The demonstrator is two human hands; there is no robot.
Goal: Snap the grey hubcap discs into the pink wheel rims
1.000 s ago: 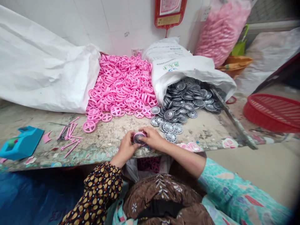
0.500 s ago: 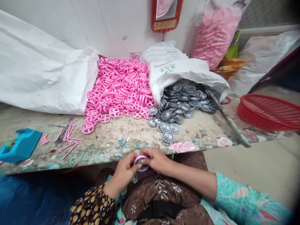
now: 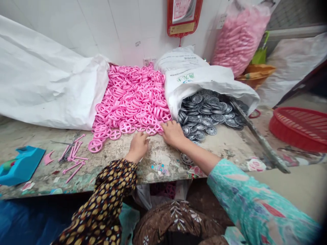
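Note:
My left hand (image 3: 139,146) rests over the workbench, thumb apart from the fingers, in front of the nearest pink spoked wheels (image 3: 125,127). Its fingertips are partly hidden, and I see nothing held in it. Reaching farther, my right hand (image 3: 174,134) lies where the pink heap meets the grey discs (image 3: 212,101). Its fingers are stretched forward with the tips bent down, beside a pink wheel (image 3: 158,127). The hand and forearm cover some of the loose grey discs. One grey disc (image 3: 186,159) shows just below the right wrist.
White sacks lie behind the heaps, one at left (image 3: 51,88) and one at right (image 3: 204,73). A metal bar (image 3: 260,136) slants across the bench (image 3: 158,149). Pink rods (image 3: 75,170) and a blue tape dispenser (image 3: 25,163) are at left. A red basket (image 3: 301,127) stands at right.
Both hands have moved forward from my lap onto the bench. The pink-rimmed disc they held together is out of their grasp and not seen there now. The view has shifted slightly.

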